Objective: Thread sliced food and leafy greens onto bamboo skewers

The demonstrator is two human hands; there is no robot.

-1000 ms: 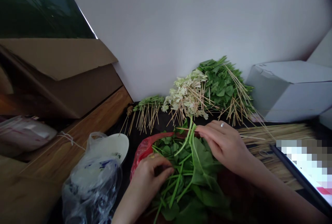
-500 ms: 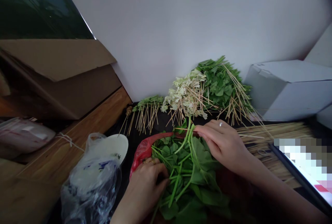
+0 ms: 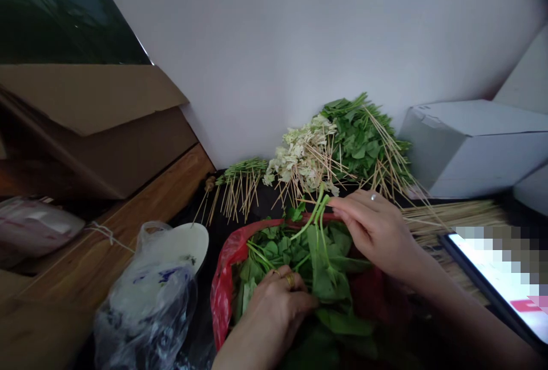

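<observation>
My right hand, with a ring on one finger, pinches a thin bamboo skewer. Leafy green stems are threaded on it, their leaves hanging down. Below lies an open red plastic bag full of loose leafy greens. My left hand, also ringed, is down among these greens with its fingers curled around some of them. Its fingertips are partly hidden by the leaves.
Against the wall lie skewered green stalks, pale cabbage pieces and skewered greens. Bare skewers and a lit phone are at right. A bowl, clear plastic bag and cardboard box stand left; a white box is back right.
My left hand has moved right and deeper into the greens, and its fingers have closed more. The right hand, still holding the skewer with its stems, has shifted slightly right.
</observation>
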